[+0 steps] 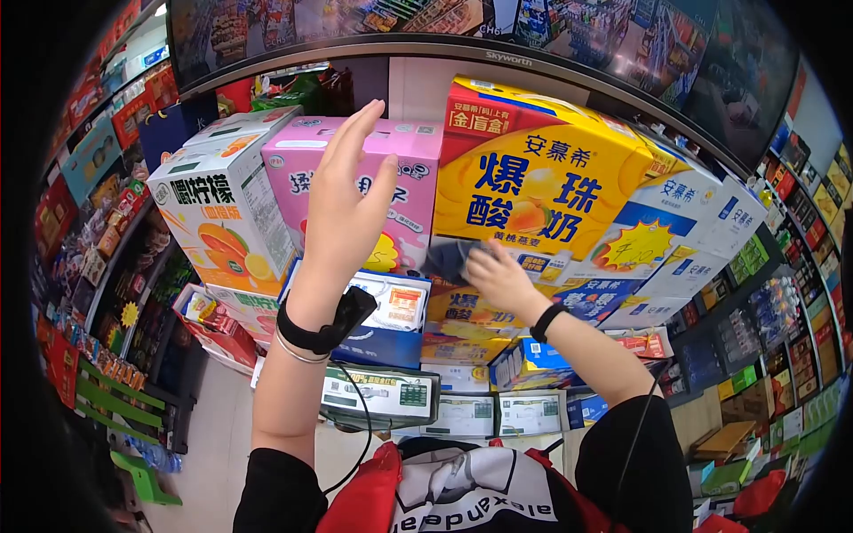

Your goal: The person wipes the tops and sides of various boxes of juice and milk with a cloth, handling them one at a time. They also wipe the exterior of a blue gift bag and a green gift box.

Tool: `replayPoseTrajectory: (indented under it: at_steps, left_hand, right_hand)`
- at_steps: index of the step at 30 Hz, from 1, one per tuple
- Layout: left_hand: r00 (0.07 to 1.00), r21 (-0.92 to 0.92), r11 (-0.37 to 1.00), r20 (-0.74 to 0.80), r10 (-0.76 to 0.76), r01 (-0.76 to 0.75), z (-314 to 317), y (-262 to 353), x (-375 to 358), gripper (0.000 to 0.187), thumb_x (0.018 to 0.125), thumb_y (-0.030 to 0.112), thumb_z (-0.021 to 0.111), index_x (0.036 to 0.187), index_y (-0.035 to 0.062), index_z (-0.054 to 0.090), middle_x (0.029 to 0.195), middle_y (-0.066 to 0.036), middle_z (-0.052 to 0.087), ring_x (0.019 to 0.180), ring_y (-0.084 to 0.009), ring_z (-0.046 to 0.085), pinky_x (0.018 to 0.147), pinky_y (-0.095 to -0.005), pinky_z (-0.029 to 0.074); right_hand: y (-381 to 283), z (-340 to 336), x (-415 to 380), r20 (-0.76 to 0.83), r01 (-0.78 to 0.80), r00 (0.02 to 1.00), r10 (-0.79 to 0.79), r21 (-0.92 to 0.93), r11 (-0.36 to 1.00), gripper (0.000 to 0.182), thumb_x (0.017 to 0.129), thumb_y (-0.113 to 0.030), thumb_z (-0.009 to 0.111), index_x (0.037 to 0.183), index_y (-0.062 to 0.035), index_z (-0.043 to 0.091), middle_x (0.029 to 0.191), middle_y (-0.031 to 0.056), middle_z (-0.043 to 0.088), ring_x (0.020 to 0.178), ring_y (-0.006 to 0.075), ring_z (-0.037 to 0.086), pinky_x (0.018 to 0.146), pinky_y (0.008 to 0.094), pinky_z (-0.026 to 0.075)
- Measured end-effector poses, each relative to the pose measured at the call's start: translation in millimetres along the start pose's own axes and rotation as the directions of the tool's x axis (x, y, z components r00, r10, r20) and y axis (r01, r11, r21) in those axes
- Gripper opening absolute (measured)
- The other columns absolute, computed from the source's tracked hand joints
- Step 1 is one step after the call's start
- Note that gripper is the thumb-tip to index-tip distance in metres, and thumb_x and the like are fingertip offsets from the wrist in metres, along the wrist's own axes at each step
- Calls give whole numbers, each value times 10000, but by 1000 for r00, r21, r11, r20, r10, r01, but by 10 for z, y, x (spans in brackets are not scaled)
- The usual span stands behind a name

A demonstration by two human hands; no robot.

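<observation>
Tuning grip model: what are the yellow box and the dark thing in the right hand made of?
Yellow box: looks like printed cardboard with a glossy finish, judging by its sharp folded edges and sheen. Dark thing under the right hand: probably soft cloth, matte and bunched in folds, though it is partly hidden.

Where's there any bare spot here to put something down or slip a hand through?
Little room. The carton stack is packed edge to edge: white lemon box, pink box, yellow box. The left hand covers the pink box; the right hand presses a dark cloth. Bare floor shows left of the stack.
</observation>
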State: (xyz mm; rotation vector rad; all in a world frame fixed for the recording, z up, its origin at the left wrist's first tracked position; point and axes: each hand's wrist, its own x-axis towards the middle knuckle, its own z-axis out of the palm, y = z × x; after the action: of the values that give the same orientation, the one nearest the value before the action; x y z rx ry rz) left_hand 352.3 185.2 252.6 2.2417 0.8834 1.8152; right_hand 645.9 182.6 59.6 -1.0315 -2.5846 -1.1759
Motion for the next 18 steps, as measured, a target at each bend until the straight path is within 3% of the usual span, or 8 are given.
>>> replayPoseTrajectory:
  at_steps: [4, 6, 8, 12, 15, 18]
  left_hand:
    - [1000, 15, 1000, 13, 26, -26, 66, 3, 9, 512, 977, 79, 621, 1485, 81, 551, 1512, -141, 553, 1388, -269, 538, 1091, -417, 470]
    - [999, 0, 999, 14, 39, -39, 129, 26, 22, 492, 963, 74, 621, 1450, 43, 557, 1486, -172, 564, 1380, -314, 539, 1115, -416, 444]
    - [998, -17, 998, 18, 58, -57, 206, 76, 42, 473, 949, 70, 621, 1415, 4, 563, 1460, -202, 575, 1373, -360, 539, 1138, -416, 418]
    - [996, -42, 996, 34, 82, -81, 383, 154, 47, 458, 951, 64, 612, 1405, 18, 571, 1457, -198, 575, 1368, -362, 541, 1137, -414, 419]
    - [994, -59, 994, 53, 97, -94, 489, 223, 53, 453, 951, 63, 612, 1401, 21, 574, 1460, -193, 575, 1365, -360, 544, 1135, -413, 422]
    - [993, -75, 993, 63, 99, -94, 573, 257, 49, 449, 952, 63, 617, 1397, 27, 579, 1460, -190, 577, 1367, -354, 545, 1132, -410, 425]
  right_hand:
    - [-37, 167, -318, 42, 18, 999, -19, 14, 1000, 281, 866, -261, 587, 1096, -175, 725, 1265, 10, 628, 1368, 219, 477, 1220, 515, 298]
    - [163, 84, -259, -47, -6, 999, 4, -60, 998, 268, 856, -246, 598, 1081, -178, 728, 1243, 13, 635, 1366, 235, 488, 1213, 565, 293]
    - [536, -306, -27, -117, -152, 983, 142, -82, 985, 272, 842, -266, 632, 1088, -204, 730, 1250, 29, 640, 1366, 262, 493, 1207, 628, 274]
    - [1274, -1121, 334, -433, -563, 779, 454, -163, 810, 346, 805, -323, 737, 1145, -261, 720, 1267, 79, 629, 1341, 332, 501, 1197, 692, 208]
    - [1473, -1280, 283, -571, -619, 678, 462, -105, 778, 504, 806, -396, 746, 1277, -242, 656, 1353, 132, 572, 1385, 420, 447, 1205, 711, 157]
    - [1212, -892, -20, -459, -613, 707, 538, -19, 790, 537, 783, -395, 755, 1288, -253, 644, 1379, 134, 554, 1402, 421, 433, 1211, 714, 153]
